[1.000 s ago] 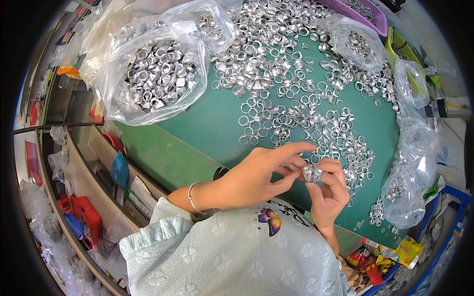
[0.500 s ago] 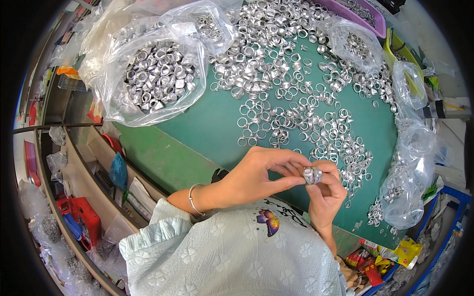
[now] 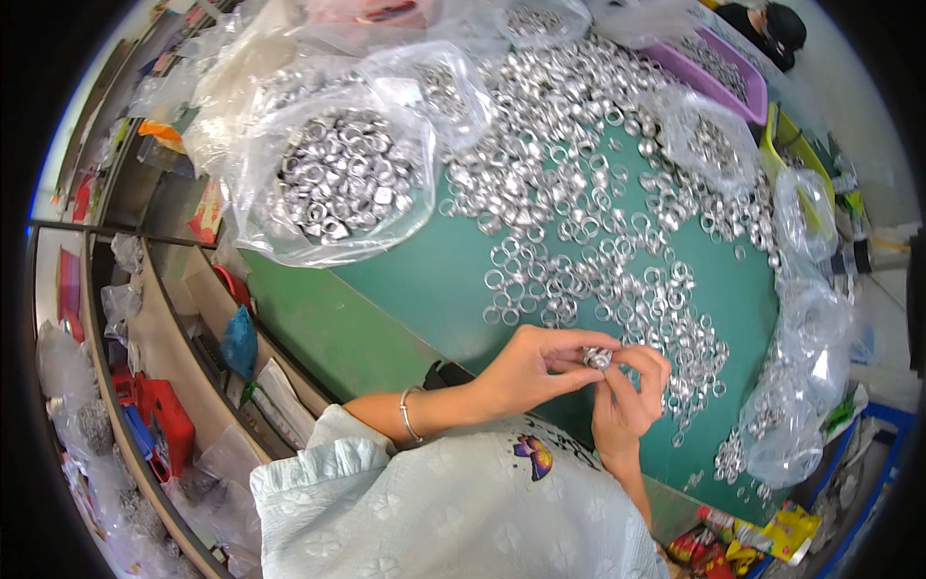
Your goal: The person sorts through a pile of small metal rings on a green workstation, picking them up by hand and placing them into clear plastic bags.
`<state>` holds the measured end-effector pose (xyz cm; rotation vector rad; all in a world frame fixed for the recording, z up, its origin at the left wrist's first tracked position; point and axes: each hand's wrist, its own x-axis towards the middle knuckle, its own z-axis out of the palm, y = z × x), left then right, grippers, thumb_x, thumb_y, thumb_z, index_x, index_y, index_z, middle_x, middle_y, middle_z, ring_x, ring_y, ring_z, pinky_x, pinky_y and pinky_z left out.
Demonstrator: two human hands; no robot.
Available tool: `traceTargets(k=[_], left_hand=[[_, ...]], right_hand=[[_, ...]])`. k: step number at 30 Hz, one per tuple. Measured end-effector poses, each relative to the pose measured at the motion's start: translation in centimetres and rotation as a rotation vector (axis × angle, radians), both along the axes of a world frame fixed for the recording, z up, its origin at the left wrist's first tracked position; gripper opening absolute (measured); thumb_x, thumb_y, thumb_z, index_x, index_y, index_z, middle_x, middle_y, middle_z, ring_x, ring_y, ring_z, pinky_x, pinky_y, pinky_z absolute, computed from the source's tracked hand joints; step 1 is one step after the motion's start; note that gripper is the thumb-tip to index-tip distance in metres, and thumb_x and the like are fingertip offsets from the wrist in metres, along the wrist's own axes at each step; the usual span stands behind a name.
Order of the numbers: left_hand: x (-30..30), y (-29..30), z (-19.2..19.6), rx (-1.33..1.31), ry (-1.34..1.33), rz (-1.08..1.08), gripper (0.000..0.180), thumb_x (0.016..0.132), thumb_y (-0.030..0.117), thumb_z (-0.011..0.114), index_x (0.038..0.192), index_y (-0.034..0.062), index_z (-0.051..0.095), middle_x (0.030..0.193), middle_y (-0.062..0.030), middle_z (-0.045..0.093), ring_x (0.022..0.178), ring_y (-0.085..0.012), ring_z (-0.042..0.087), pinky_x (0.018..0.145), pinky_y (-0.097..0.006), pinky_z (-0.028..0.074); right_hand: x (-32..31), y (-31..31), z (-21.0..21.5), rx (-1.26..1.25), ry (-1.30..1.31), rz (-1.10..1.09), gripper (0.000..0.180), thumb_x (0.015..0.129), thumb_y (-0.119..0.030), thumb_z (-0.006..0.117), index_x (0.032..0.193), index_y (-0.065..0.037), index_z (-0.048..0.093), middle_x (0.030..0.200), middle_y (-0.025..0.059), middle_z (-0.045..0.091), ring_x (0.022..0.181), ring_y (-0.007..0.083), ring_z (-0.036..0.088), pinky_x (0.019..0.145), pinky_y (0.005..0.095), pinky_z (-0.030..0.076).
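Note:
My left hand [image 3: 536, 369] is closed in a pinch, with a chunky silver ring [image 3: 597, 358] between its thumb and fingertips. From the other side my right hand [image 3: 632, 394] meets it, fingers bent and closed against the same ring. Whether a second ring is nested there cannot be made out. Both hands are above the near edge of a green tabletop [image 3: 386, 289]. Just beyond them lies a wide spread of loose silver rings [image 3: 540, 275], thickening into a heap [image 3: 569, 87] at the far side.
A clear plastic bag [image 3: 410, 217] of chunky rings stands open at the far left. Smaller bags [image 3: 714, 145] line the right edge. A purple basket [image 3: 757, 96] and a yellow-green basket [image 3: 772, 154] sit far right. Another person's dark-capped head [image 3: 783, 27] shows beyond.
The view has shifted, so the table's contents sit lower and farther right. The ring has turned between my fingertips, and my right hand's fingers have shifted on it.

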<state>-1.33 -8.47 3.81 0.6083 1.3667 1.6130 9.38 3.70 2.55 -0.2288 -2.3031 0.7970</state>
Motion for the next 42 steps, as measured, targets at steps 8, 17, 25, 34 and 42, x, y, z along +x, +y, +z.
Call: traceTargets(k=[8, 17, 25, 34, 42], left_hand=[[-11.4, -0.1, -1.5, -0.146, 0.33, 0.415, 0.028, 0.085, 0.006, 0.062, 0.112, -0.0002, 0.06, 0.093, -0.0063, 0.068, 0.084, -0.0089, 0.062, 0.073, -0.022, 0.05], [-20.7, 0.1, -1.3, -0.281, 1.252, 0.837, 0.055, 0.088, 0.006, 0.052, 0.137, -0.0015, 0.03, 0.139, -0.0207, 0.038, 0.13, -0.0318, 0.037, 0.104, -0.038, 0.033], [-5.1, -7.2, 14.7, 0.545, 0.813, -0.247, 0.021, 0.078, 0.01, 0.059, 0.096, -0.0011, 0.061, 0.103, -0.021, 0.063, 0.098, -0.0296, 0.062, 0.084, -0.037, 0.05], [4.0, -18.0, 21.5, 1.036, 0.784, -0.948, 0.023, 0.084, 0.015, 0.047, 0.086, -0.003, 0.061, 0.088, -0.0226, 0.06, 0.087, -0.0424, 0.059, 0.075, -0.054, 0.047], [2.9, -16.7, 24.1, 1.273, 0.751, -1.292, 0.025, 0.091, 0.017, 0.046, 0.099, -0.0024, 0.061, 0.103, -0.0257, 0.059, 0.093, -0.0403, 0.06, 0.079, -0.049, 0.048]], right_hand=[[0.1, 0.4, -0.9, -0.321, -0.138, 0.0, 0.021, 0.071, 0.008, 0.065, 0.091, 0.002, 0.064, 0.087, 0.0102, 0.057, 0.08, 0.0244, 0.053, 0.073, 0.0319, 0.043], [1.6, 1.7, -1.9, -0.299, -0.216, -0.039, 0.015, 0.075, 0.004, 0.064, 0.09, 0.001, 0.063, 0.091, 0.0116, 0.059, 0.082, 0.0255, 0.056, 0.072, 0.0312, 0.044], [7.5, 3.0, -4.8, 0.042, -0.379, -0.401, 0.033, 0.074, -0.013, 0.07, 0.105, -0.004, 0.06, 0.11, 0.0102, 0.053, 0.108, 0.0316, 0.046, 0.088, 0.0418, 0.035], [10.9, 5.4, -6.2, 0.217, -0.36, -0.556, 0.05, 0.075, -0.025, 0.07, 0.118, -0.005, 0.054, 0.127, 0.0139, 0.044, 0.124, 0.0356, 0.034, 0.098, 0.0487, 0.026], [3.9, 14.5, -4.2, -0.088, -0.211, -0.4, 0.015, 0.075, -0.017, 0.067, 0.086, -0.007, 0.068, 0.082, 0.0098, 0.066, 0.085, 0.0268, 0.06, 0.08, 0.0407, 0.04]])
